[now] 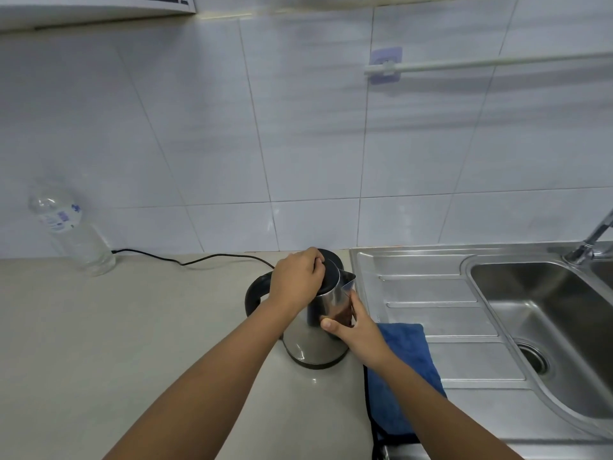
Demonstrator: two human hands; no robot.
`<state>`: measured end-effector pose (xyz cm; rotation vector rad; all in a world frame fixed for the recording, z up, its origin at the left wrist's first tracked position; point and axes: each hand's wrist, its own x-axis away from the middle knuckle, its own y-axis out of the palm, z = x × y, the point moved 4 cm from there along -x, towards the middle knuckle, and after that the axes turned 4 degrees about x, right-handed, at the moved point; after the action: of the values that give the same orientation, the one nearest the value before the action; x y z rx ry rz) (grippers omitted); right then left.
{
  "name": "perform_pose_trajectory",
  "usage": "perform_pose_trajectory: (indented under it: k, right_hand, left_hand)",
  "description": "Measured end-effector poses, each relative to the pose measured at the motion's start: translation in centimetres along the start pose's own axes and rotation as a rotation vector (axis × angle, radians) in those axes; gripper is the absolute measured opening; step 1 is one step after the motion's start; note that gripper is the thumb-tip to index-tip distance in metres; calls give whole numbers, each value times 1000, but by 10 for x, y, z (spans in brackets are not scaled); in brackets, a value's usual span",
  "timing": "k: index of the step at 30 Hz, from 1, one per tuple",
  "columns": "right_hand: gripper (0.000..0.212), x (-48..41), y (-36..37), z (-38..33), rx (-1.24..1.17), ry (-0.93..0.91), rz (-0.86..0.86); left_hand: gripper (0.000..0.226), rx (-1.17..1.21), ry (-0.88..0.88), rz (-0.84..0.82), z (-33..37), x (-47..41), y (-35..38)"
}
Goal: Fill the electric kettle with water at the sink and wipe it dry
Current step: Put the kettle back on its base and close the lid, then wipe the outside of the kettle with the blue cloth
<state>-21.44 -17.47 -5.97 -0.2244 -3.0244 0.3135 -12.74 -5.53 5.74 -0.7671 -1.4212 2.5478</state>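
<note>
The sink point(544, 313) is at the right, the table point(99, 327) at the left. The kettle point(315, 340) stands between them, beside the blue cloth point(408, 360). The left hand point(297, 277) closes on the lid point(331, 273); the right hand point(356, 327) holds the body. Opening seems in hand; next, carry it to the tap point(593, 237).

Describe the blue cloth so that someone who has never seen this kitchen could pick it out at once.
Start at the steel sink on the right and follow its ribbed draining board left to the edge nearest the beige counter. The blue cloth lies there, just right of the steel kettle and partly under the right hand. It is the only soft, blue thing among bare metal and stone.
</note>
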Motion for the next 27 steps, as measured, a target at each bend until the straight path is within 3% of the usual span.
perform_pose_trajectory:
  k: [5,10,12,13,14,16,19,21,25,27]
  right_hand:
    - [97,2,1,1,-16,5,16]
    - [77,13,1,-6,42,28,-9]
    - [82,19,-4,4,236,65,2]
    - [90,21,-11,15,475,149,51]
    - [100,24,-19,27,713,261,110]
    - [115,35,-30,43,901,433,179]
    - [127,52,-39,67,928,617,177]
    - [125,63,-39,85,881,719,185]
    - [106,66,-33,92,910,652,316]
    - [95,62,-32,82,914,576,302]
  left_hand:
    - [30,-99,41,38,5,7,6]
    - [44,-86,69,-9,0,6,3]
    - [47,-27,103,-53,-5,7,-3]
    - [47,8,105,-49,-11,8,-7]
    - [46,46,81,-19,-21,10,-12]
    - [45,156,-65,60,-50,16,-20]
    - [51,415,-365,21,-88,29,-14]
    - [55,516,-451,16,-97,34,-6]
    - [62,515,-501,120,-103,32,1]
    - [63,508,-511,145,-101,34,2]
